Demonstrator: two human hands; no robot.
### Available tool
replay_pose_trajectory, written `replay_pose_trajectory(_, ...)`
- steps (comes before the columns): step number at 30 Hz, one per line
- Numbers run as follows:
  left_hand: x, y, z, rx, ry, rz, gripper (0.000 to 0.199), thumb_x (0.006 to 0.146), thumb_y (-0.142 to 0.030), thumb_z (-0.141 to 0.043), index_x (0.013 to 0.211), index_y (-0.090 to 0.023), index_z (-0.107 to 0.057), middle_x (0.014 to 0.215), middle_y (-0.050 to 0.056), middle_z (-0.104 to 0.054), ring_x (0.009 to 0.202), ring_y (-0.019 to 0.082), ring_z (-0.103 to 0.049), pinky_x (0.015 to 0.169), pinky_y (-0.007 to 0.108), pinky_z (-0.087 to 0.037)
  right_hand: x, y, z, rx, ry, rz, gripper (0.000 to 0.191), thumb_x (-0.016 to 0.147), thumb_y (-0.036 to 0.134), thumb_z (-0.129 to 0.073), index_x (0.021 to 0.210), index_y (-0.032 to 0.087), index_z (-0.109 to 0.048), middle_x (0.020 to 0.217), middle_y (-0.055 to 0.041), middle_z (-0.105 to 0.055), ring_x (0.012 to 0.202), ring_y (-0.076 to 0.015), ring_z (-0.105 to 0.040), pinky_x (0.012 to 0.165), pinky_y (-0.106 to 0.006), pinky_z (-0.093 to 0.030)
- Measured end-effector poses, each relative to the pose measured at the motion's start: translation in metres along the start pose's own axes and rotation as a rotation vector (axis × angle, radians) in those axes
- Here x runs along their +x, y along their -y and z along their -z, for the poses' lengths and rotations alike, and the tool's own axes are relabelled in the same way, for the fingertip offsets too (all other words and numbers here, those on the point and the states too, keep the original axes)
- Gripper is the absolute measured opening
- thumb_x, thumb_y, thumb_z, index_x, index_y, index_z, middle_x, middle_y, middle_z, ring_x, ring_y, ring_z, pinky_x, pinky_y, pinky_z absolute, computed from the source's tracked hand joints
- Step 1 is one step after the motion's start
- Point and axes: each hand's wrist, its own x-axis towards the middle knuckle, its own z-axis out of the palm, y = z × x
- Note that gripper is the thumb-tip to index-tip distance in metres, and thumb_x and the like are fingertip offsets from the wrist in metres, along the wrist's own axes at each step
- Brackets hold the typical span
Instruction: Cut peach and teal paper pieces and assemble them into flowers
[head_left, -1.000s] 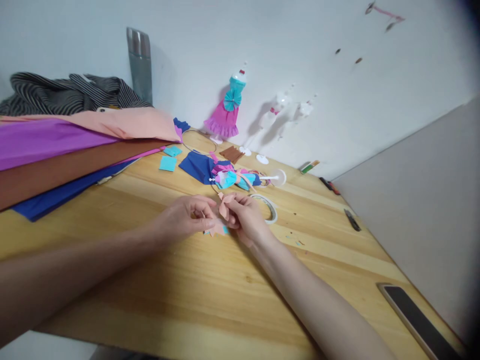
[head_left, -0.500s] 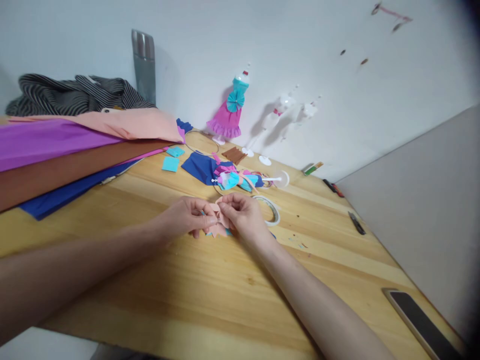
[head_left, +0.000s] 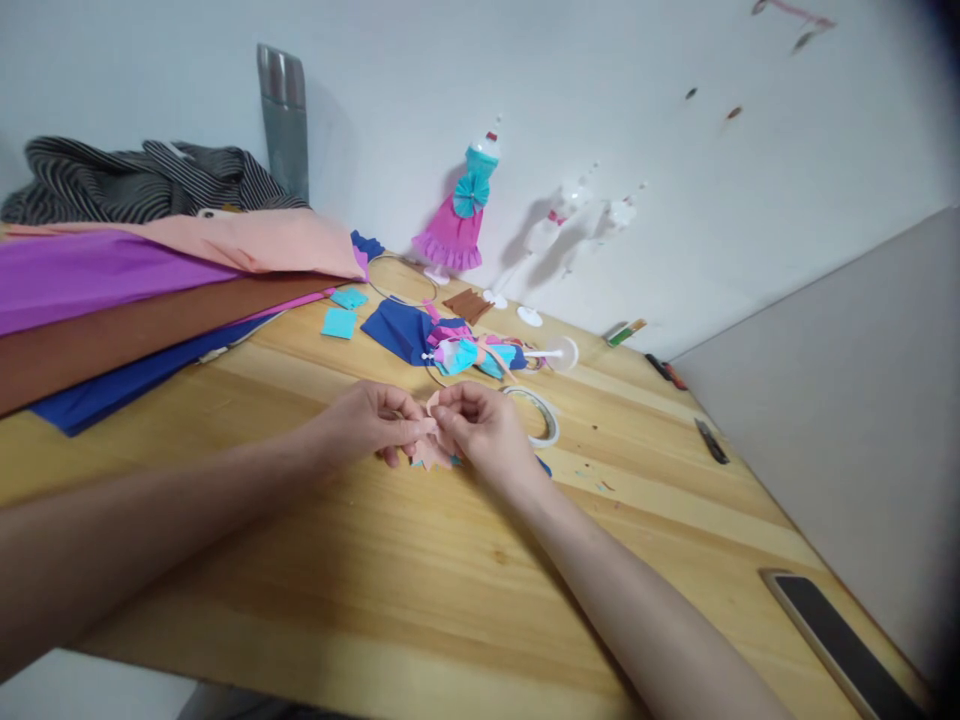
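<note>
A small peach paper piece (head_left: 432, 453) with pointed edges and bits of turquoise at its rim is pinched between both hands, a little above the wooden table. My left hand (head_left: 381, 422) grips it from the left with thumb and fingers together. From the right, my right hand (head_left: 476, 418) pinches its upper part, hiding some of it. Just beyond the hands lies a mini dress form (head_left: 472, 355) wrapped in turquoise and pink paper. A roll of white tape (head_left: 551, 425) rests beside my right wrist.
Folded coloured paper (head_left: 135, 300) is stacked at left, near a bottle (head_left: 283, 130) and striped cloth (head_left: 150, 185). A dressed mini form (head_left: 469, 205) and two bare ones (head_left: 559, 220) stand by the wall. A phone (head_left: 840, 640) and cutter (head_left: 710, 441) lie at right.
Both hands have drawn slightly closer together at the peach paper, and their fingers have shifted a little. The whole view has tilted slightly.
</note>
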Motion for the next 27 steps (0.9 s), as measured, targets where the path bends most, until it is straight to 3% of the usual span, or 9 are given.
replay_pose_trajectory(4, 0.003, 0.0, 0.002, 0.019, -0.011, 0.003, 0.017, 0.068, -0.029, -0.07, 0.063, -0.014, -0.064, 0.06, 0.002, -0.066, 0.055, 0.01, -0.06, 0.051, 0.019, -0.047, 0.002, 0.003, 0.003, 0.227, 0.063, -0.152, 0.02, 0.068, 0.036, -0.068, 0.074, 0.018, -0.06, 0.049, 0.0034, -0.056, 0.036, -0.0073, -0.04, 0.037, -0.021, -0.027)
replay_pose_trajectory(9, 0.004, -0.005, 0.006, 0.066, -0.071, 0.03, 0.016, 0.07, -0.025, -0.068, 0.062, -0.012, -0.063, 0.057, 0.0, -0.065, 0.05, 0.008, -0.057, 0.051, 0.019, -0.047, 0.0, 0.008, 0.004, 0.341, 0.105, -0.204, 0.026, 0.067, 0.038, -0.069, 0.075, 0.016, -0.061, 0.047, 0.0051, -0.055, 0.034, -0.0048, -0.037, 0.035, -0.019, -0.022)
replay_pose_trajectory(19, 0.006, -0.007, 0.016, 0.199, -0.045, 0.061, 0.023, 0.069, -0.032, -0.069, 0.06, -0.012, -0.063, 0.057, 0.003, -0.065, 0.046, 0.01, -0.056, 0.048, 0.02, -0.044, 0.001, 0.004, 0.006, 0.272, 0.182, -0.208, 0.03, 0.061, 0.023, -0.073, 0.087, 0.015, -0.06, 0.053, 0.006, -0.059, 0.04, -0.0055, -0.045, 0.039, -0.018, -0.03)
replay_pose_trajectory(23, 0.004, -0.013, 0.023, 0.214, 0.049, 0.139, 0.021, 0.065, -0.031, -0.072, 0.059, -0.013, -0.063, 0.054, 0.003, -0.064, 0.047, 0.011, -0.058, 0.047, 0.02, -0.045, -0.005, 0.009, 0.006, 0.226, 0.271, -0.221, 0.032, 0.064, 0.023, -0.074, 0.092, 0.014, -0.061, 0.061, 0.0021, -0.063, 0.046, -0.0071, -0.05, 0.042, -0.018, -0.033)
replay_pose_trajectory(27, -0.005, -0.027, 0.031, 0.12, 0.323, 0.126, 0.018, 0.068, -0.029, -0.07, 0.066, -0.012, -0.067, 0.061, 0.003, -0.066, 0.053, 0.009, -0.057, 0.05, 0.018, -0.043, -0.011, 0.017, 0.011, 0.396, 0.395, -0.224, 0.033, 0.064, 0.03, -0.077, 0.091, 0.014, -0.064, 0.07, -0.0005, -0.064, 0.048, -0.0054, -0.046, 0.042, -0.018, -0.029)
